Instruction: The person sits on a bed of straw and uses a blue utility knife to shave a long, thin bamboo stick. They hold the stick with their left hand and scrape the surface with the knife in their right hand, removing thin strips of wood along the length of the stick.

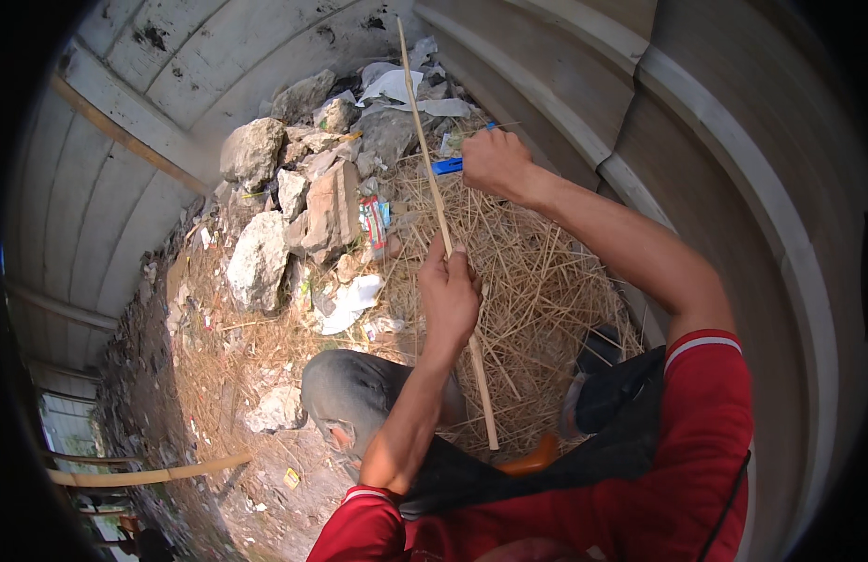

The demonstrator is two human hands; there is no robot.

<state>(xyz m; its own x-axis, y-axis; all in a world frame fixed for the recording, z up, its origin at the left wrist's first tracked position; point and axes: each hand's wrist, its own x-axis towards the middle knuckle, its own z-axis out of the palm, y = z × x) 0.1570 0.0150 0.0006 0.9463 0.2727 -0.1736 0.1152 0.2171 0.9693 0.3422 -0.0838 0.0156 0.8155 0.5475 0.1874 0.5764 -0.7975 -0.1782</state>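
A long, thin bamboo stick [424, 140] runs from near the back wall down toward my lap, slightly tilted. My left hand [450, 295] is closed round it at about its middle. Just right of the stick's upper half, my right hand [497, 164] makes a fist round a blue utility knife [447, 167]. Only the knife's blue body shows past the fingers; I cannot make out a blade. A small gap seems to lie between the knife and the stick. Dry straw and thin shavings [537, 281] cover the ground below both hands.
Rocks [254, 153] and rubble lie left of the stick, with crumpled white litter [349, 304]. Corrugated sheeting [734, 187] curves close along my right. An orange object [532, 456] lies by my legs. A bamboo pole [153, 475] projects from the lower left.
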